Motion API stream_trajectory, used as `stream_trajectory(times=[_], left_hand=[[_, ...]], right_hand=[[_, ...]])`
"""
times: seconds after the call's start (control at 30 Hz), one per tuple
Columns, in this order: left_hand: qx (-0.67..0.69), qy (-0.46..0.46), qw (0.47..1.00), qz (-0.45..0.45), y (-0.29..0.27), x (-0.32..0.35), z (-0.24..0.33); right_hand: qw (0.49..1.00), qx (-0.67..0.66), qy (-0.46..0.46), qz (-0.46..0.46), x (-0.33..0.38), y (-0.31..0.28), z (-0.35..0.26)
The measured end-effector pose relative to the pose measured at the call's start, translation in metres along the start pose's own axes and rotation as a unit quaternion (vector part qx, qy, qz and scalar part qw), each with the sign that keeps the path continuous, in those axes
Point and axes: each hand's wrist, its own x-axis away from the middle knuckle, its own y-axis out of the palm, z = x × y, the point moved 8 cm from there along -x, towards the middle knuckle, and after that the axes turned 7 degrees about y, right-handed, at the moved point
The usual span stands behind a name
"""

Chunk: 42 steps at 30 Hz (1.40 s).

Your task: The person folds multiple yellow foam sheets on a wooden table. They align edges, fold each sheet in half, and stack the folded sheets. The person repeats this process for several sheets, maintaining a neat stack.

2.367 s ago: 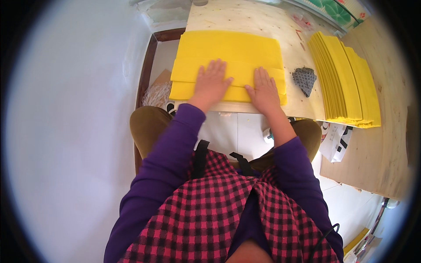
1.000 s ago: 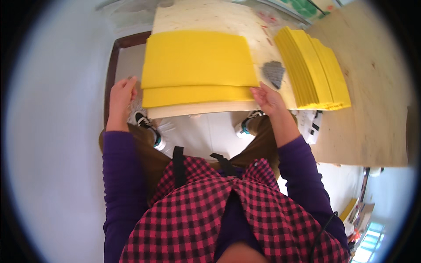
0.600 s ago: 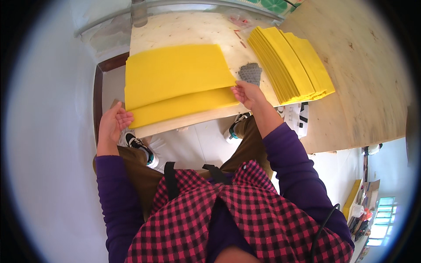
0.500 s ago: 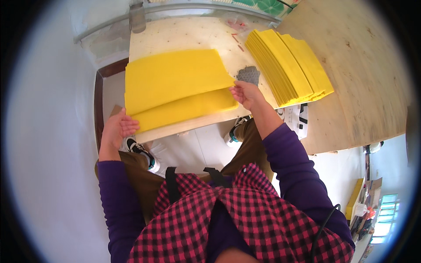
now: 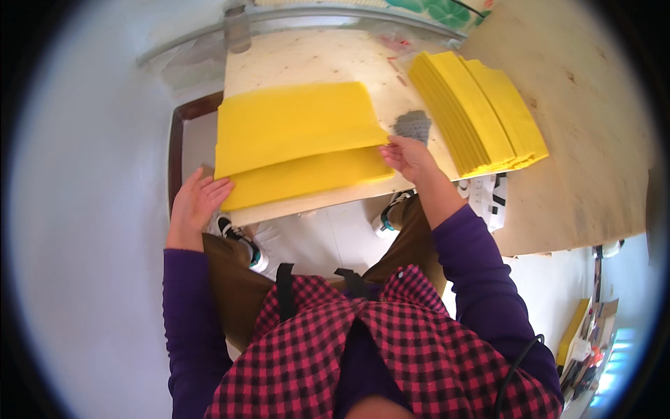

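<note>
The upper yellow sheet [image 5: 300, 126] lay over a lower yellow layer [image 5: 307, 180], near the front of the pale wooden table [image 5: 300, 56]. Its near edge stopped short of the layer beneath, leaving a strip of that layer bare. The right hand [image 5: 410, 159] pinched its near right corner between thumb and fingers, and that corner stood a little raised over a shaded gap. The left hand [image 5: 199, 206] was unclenched, fingers extended, their tips at its near left corner (whether they bore any weight, I could not tell).

Moments earlier both palms had pressed flat on the yellow material; then the left hand hung apart, left of the sheet. Now it had come in to that edge, so the sheet was being handled from both sides rather than pressed down, and it had parted from the lower layer at the right.

Just right of the sheet sat a grey textured piece [image 5: 413, 127], and farther right a thick yellow stack [image 5: 481, 115]. Beyond its far left corner stood a see-through container [image 5: 237, 31].
</note>
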Motion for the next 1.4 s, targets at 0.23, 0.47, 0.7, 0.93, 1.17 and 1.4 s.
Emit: stream_trajectory(times=[0.23, 0.47, 0.7, 0.93, 1.17, 1.4], left_hand=[[-0.02, 0.034, 0.999, 0.012, -0.007, -0.008, 0.01], [-0.109, 0.044, 0.993, 0.018, -0.004, -0.034, 0.027], [-0.203, 0.043, 0.977, 0.049, 0.005, -0.073, 0.04], [-0.266, 0.075, 0.96, 0.053, 0.023, -0.11, 0.053], [-0.345, 0.115, 0.931, 0.04, 0.046, -0.122, 0.061], [-0.346, 0.181, 0.917, 0.075, 0.056, -0.114, 0.065]], right_hand=[[0.999, 0.03, 0.004, -0.024, -0.007, -0.007, 0.017], [0.997, 0.053, 0.019, -0.048, -0.003, -0.011, 0.012], [0.988, 0.137, -0.018, -0.068, -0.022, -0.006, -0.016], [0.982, 0.167, -0.065, -0.065, -0.05, 0.012, -0.035], [0.959, 0.244, -0.14, 0.03, -0.073, 0.023, -0.05], [0.958, 0.218, -0.188, 0.016, -0.083, 0.034, -0.052]])
